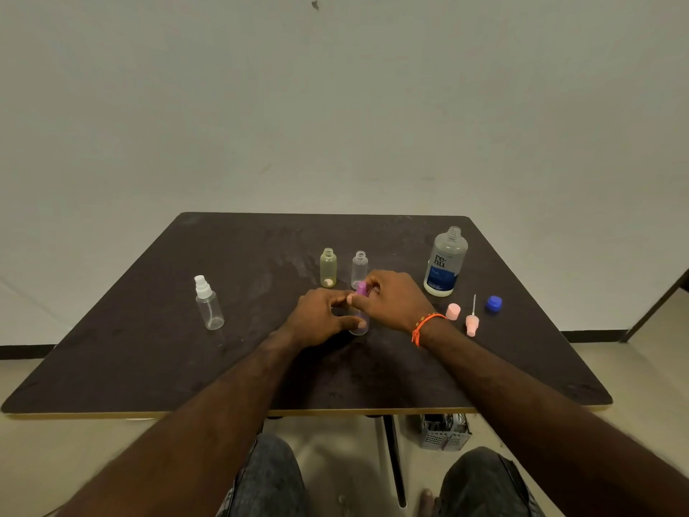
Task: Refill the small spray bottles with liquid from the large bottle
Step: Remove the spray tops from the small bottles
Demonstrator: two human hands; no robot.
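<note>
A small clear spray bottle (359, 326) stands at the table's middle, gripped around its body by my left hand (320, 319). My right hand (395, 298) pinches its purple spray top (361, 288). Behind them stand a yellowish small bottle (328, 267) and a clear small bottle (359, 267), both without tops. The large bottle (445, 263) with a blue and white label stands uncapped at the right. A clear spray bottle with a white top (208, 304) stands at the left.
Right of my hands lie a pink cap (453, 311), a pink spray head with its tube (472, 322) and the blue cap (494, 303). The dark table (149, 348) stands against a pale wall. A grey basket (445, 431) sits on the floor under the table.
</note>
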